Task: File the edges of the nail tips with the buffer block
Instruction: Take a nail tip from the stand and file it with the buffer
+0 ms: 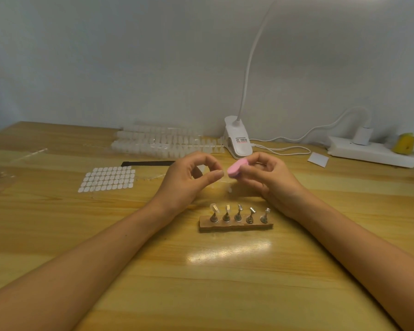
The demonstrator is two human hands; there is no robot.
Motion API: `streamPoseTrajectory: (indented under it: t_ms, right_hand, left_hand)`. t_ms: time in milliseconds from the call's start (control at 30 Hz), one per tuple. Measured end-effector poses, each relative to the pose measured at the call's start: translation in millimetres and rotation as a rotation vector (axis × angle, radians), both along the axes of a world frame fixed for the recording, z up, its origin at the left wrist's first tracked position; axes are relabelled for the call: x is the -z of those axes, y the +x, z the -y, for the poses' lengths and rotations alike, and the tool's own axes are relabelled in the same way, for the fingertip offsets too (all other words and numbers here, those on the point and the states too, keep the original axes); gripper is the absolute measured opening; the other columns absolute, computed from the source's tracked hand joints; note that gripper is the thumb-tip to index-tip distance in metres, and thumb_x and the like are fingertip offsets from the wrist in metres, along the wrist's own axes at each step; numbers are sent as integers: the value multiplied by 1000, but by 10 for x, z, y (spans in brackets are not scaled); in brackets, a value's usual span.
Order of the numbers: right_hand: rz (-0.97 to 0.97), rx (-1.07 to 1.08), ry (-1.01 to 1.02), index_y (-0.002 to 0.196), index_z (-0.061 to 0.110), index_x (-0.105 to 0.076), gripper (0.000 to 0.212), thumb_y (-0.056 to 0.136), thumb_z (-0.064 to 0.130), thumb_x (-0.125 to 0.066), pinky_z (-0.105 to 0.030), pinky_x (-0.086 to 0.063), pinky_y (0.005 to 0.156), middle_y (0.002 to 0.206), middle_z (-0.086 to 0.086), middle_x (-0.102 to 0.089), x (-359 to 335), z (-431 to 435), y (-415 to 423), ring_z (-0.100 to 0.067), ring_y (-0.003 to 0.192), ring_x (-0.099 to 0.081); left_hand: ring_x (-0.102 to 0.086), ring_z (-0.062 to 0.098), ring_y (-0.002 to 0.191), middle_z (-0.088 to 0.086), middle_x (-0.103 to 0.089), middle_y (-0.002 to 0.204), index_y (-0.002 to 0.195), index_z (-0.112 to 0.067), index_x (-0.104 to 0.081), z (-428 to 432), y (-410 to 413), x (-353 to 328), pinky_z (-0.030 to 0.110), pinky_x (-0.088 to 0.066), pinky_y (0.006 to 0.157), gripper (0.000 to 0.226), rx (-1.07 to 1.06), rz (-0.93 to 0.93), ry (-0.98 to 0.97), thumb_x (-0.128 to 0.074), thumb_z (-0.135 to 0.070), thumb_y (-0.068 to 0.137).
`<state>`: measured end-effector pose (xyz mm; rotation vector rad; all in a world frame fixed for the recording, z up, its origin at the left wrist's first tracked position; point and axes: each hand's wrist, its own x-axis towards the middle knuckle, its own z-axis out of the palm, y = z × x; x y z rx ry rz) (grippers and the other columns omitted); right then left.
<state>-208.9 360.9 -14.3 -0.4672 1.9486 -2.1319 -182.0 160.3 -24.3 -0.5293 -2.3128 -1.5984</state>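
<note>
pink buffer block (236, 170) – looks like foam-core, light, slightly squashy, gritty faces so not slippery. best held at one end w/ thumb + fingers, leaving the other end and long edge free to rub.

right hand (269, 179) does that: fingers and thumb curled round the right end of the block, left end sticking out toward the other hand. held up off the table (58, 235), mid-scene, just beyond the stand (236, 225).

nail tips (214, 208) – thin clear plastic, v. light, springy, prob. crack or ping away if pressed hard. take by the sides, edge exposed. five pegs on the stand near the wrists carry small pale/clear pieces, upright-ish. more tips in strips (165, 142) at far side by the wall.

left hand (189, 180) – raised, palm facing right, thumb and forefinger curved into a ring w/ their ends nearly meeting, right beside the block's free end. whether a clear tip sits between them: cannot tell, too small + transparent. other fingers tucked loosely behind.

both forearms bare, coming in low from near edge, converging over the stand; wrists roughly level, right wrist close above the stand's right end.

judgement: filing step in hand or about to be; light short strokes needed, little force.

other: sheet of white adhesive tabs (108, 179) left, black strip (146, 163) beyond it, clip lamp (238, 139) far centre, power strip (373, 151) far right.
</note>
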Motion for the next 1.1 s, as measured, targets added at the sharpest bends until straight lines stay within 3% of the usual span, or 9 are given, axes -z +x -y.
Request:
streamPoseTrajectory:
  t_ms: [200, 300, 400, 533, 633, 767, 867, 1000, 1100]
  right_hand:
    - [14, 13, -28, 97, 4, -63, 28, 74, 13, -74, -27, -61, 76, 96, -14, -75, -1, 1, -10, -25, 92, -74]
    - [-10, -81, 125, 101, 3, -63, 27, 78, 9, -76, -30, -61, 75, 99, -15, -75, -10, 29, 11, -29, 93, -74]
    - [13, 22, -2, 101, 2, -62, 25, 80, 11, -73, -28, -61, 77, 97, -15, -75, -1, 19, -10, -27, 94, -74]
    - [-15, -80, 130, 105, -3, -61, 29, 81, 7, -73, -38, -61, 84, 100, -17, -74, -12, 33, 9, -32, 96, -73]
    - [16, 13, -22, 104, -1, -60, 29, 81, 11, -71, -31, -61, 83, 95, -14, -75, -19, 11, -3, -28, 95, -73]
    - [-27, -89, 152, 105, -1, -61, 31, 79, 11, -74, -39, -61, 85, 99, -16, -75, -13, 30, 23, -32, 95, -73]
    - [6, 6, 16, 103, 0, -60, 30, 79, 14, -71, -33, -61, 84, 96, -15, -74, -10, 5, -9, -26, 93, -74]
    - [-44, -106, 172, 103, 0, -62, 30, 78, 13, -74, -40, -60, 86, 98, -17, -74, -16, 36, 30, -31, 94, -73]
    - [-10, 23, 44, 104, 0, -60, 33, 78, 15, -73, -39, -59, 89, 97, -17, -74, 5, 28, -7, -31, 95, -73]
  left_hand:
    - [-49, -4, 64, -15, -61, 85, 88, -21, -67, -4, 14, -11, 10, -39, 56, 1, 12, -20, -21, -67, -22, 88]
    - [-49, -4, 64, -13, -61, 87, 89, -19, -67, -3, 14, -15, 11, -38, 57, 1, 12, -26, -24, -66, -20, 89]
    - [-49, -3, 65, -13, -61, 89, 89, -19, -67, -5, 12, -13, 12, -39, 57, 1, 9, -22, -26, -66, -20, 89]
    - [-49, -5, 64, -8, -62, 91, 89, -15, -67, -5, 11, -14, 10, -38, 57, 2, 22, -29, -35, -67, -17, 89]
    - [-50, -5, 65, -10, -62, 90, 89, -17, -67, -6, 14, -15, 9, -38, 57, 1, 21, -28, -39, -67, -18, 89]
    - [-50, -6, 65, -10, -62, 90, 90, -16, -66, 4, 7, -6, 10, -38, 58, 1, 20, -32, -38, -66, -18, 90]
    - [-48, -2, 64, -13, -62, 90, 89, -20, -67, 2, -3, 5, 11, -39, 57, 2, 18, -15, -41, -66, -22, 90]
    - [-50, -4, 66, -10, -62, 92, 89, -19, -66, 5, 4, -2, 11, -40, 58, 2, 14, -45, -43, -66, -18, 90]
    - [-51, -6, 68, -11, -62, 92, 86, -22, -66, -3, 12, -12, 9, -40, 59, 4, 14, -56, -53, -67, -19, 89]
